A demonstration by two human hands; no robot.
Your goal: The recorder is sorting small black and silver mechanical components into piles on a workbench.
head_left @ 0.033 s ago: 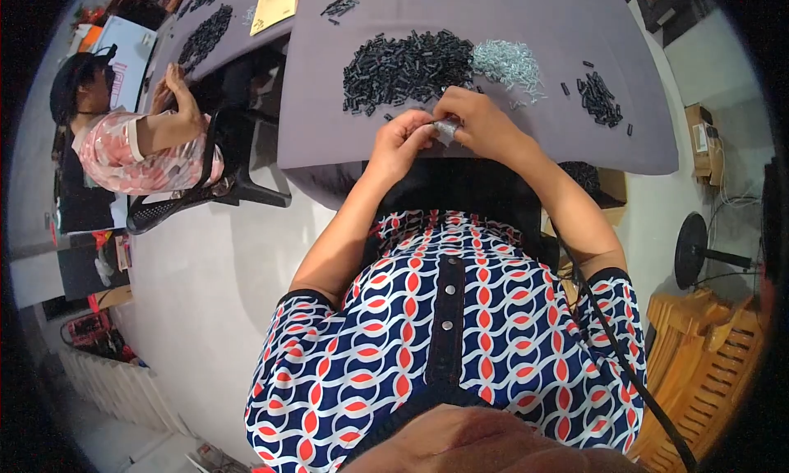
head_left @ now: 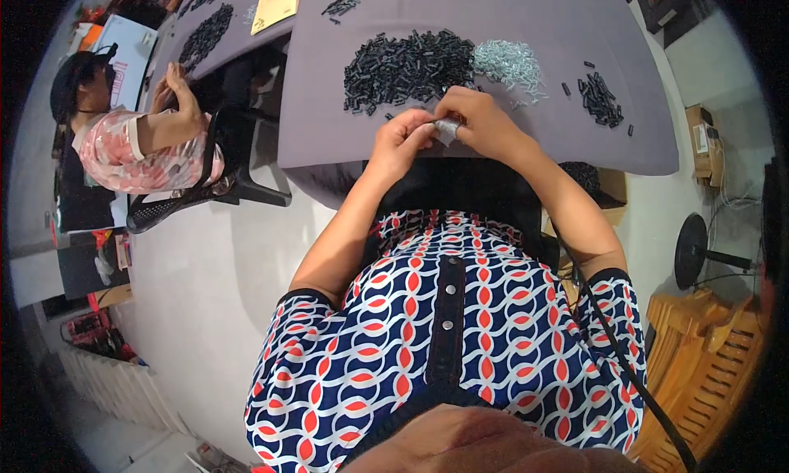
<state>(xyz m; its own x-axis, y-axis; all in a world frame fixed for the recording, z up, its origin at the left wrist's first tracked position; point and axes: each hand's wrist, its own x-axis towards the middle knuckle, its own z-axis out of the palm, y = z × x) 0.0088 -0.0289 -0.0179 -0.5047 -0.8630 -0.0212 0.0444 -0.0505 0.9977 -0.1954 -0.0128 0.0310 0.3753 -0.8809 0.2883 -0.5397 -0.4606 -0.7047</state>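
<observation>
My left hand (head_left: 401, 144) and my right hand (head_left: 479, 126) meet just over the near edge of the cloth-covered table. The left thumb and forefinger are pinched together at the tips. My right fingers are bent in towards them. A shiny silver-grey piece (head_left: 446, 130) shows between the hands, against the right fingers; whether it is held or wrapped on a finger, I cannot tell. Anything small in the fingertips is hidden. Right beyond my hands lies a big heap of short black cylindrical pieces (head_left: 403, 66). Touching its right side is a pile of small silvery pins or screws (head_left: 507, 64).
A smaller group of black pieces (head_left: 600, 99) lies at the right of the grey tablecloth (head_left: 575, 29); another (head_left: 339, 7) is at the far left. A person (head_left: 140, 136) sits at a neighbouring table with a yellow board (head_left: 277, 4). Wooden chairs (head_left: 699, 358) and a fan (head_left: 692, 239) stand to the right.
</observation>
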